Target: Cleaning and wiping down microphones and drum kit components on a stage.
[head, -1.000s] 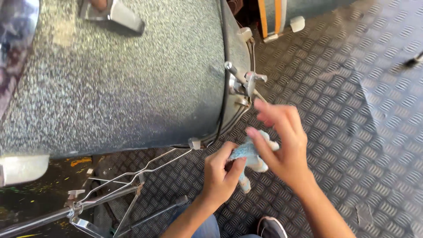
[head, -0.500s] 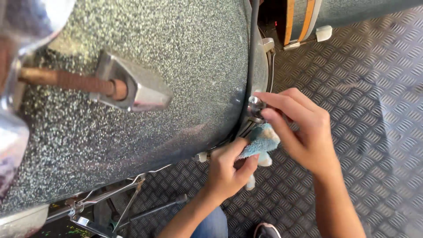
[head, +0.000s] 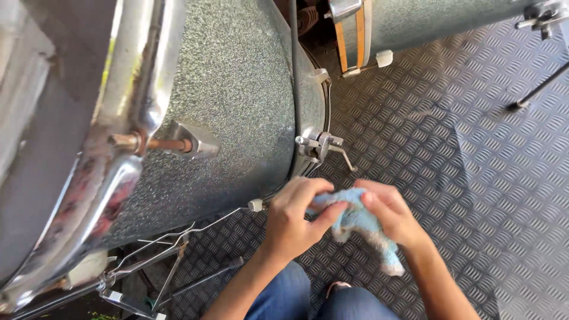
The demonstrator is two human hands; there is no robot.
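Light blue cloth (head: 357, 220) sits low and centre in view, bunched between both my hands just above my knees, a fluffy tail of it hanging down to the right toward the floor. My left hand (head: 294, 220) is curled over the cloth's left end, thumb pressed across the top and fingers folded round the wad, so it is closed on the fabric. My right hand (head: 393, 214) meets it from the right, fingertips pinched down on the upper edge of the same cloth, fingers bent and close together, no open gap that I can see. The two hands nearly touch at the thumbs. Just beyond them, far side, a chrome tension lug with a bent rod (head: 322, 146) sticks out from the rim of the big sparkle-finish drum (head: 237, 101), apart from my fingers. The drum lies on its side and fills the left half of the scene; its chrome hoop (head: 127, 89) runs down the far left, with a rusty rod and bracket (head: 172, 144) fixed to the shell. Under the drum, thin metal legs (head: 166, 249) splay near left. A second sparkle drum (head: 427, 24) lies far right. The floor is dark diamond-pattern matting (head: 462, 178). My jeans (head: 290, 296) show at the near edge.
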